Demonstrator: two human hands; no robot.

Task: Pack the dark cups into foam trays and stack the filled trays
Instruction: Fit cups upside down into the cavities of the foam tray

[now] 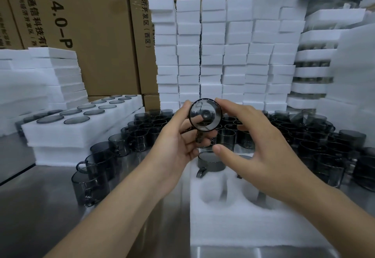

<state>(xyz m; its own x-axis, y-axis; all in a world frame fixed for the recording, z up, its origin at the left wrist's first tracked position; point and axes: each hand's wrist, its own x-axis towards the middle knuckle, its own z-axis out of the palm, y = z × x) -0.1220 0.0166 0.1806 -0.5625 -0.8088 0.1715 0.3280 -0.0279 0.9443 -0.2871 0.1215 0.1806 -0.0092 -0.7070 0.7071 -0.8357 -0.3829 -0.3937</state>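
— Where's the cup being handled?
— Up over the middle of the desk [40, 207], its mouth turned toward the camera. The left hand [176, 142] grasps the dark cup [205, 115]: thumb on the rim's left edge, fingers curled round behind it (you can see them through the glass), handle pointing down.
— And the right hand [257, 152]?
— Its fingers are loose and spread. The forefinger's tip touches the rim's upper right, and the thumb hangs below, seemingly apart from the cup.
— The tray?
— A foam tray [233, 223] lies under the hands, with one seated cup [211, 162] in a far pocket. To the left, a filled tray [81, 129] sits on another. Loose cups [101, 162] crowd the desk between. Behind stand foam stacks [213, 54] and cardboard boxes [91, 34].
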